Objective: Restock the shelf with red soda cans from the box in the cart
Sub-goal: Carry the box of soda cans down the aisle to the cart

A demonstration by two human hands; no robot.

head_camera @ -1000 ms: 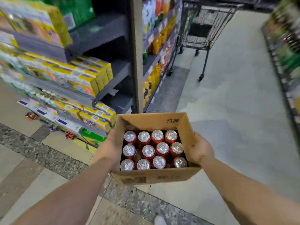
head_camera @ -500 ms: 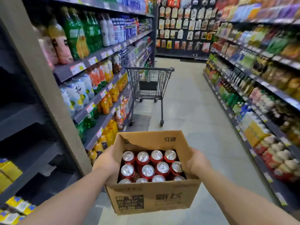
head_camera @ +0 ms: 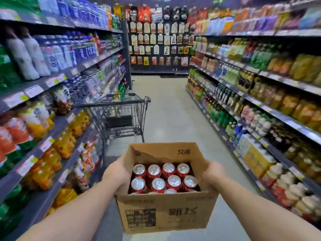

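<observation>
I hold an open cardboard box (head_camera: 165,211) in front of me at waist height. Several red soda cans (head_camera: 157,184) with silver tops stand upright inside it in rows. My left hand (head_camera: 115,173) grips the box's left wall and my right hand (head_camera: 214,173) grips its right wall. A dark wire shopping cart (head_camera: 119,115) stands ahead in the aisle, close to the left shelves; its basket looks empty apart from a dark panel.
Shelves of bottled drinks (head_camera: 43,105) line the left side of the aisle. Shelves of bottles and packs (head_camera: 260,110) line the right side. A wall of hanging snack bags (head_camera: 159,37) closes the far end. Pale floor (head_camera: 172,115) runs between.
My view has swung up from the floor and low left shelf to look down the aisle. The cart now appears nearer and more central. Both hands keep their hold on the box.
</observation>
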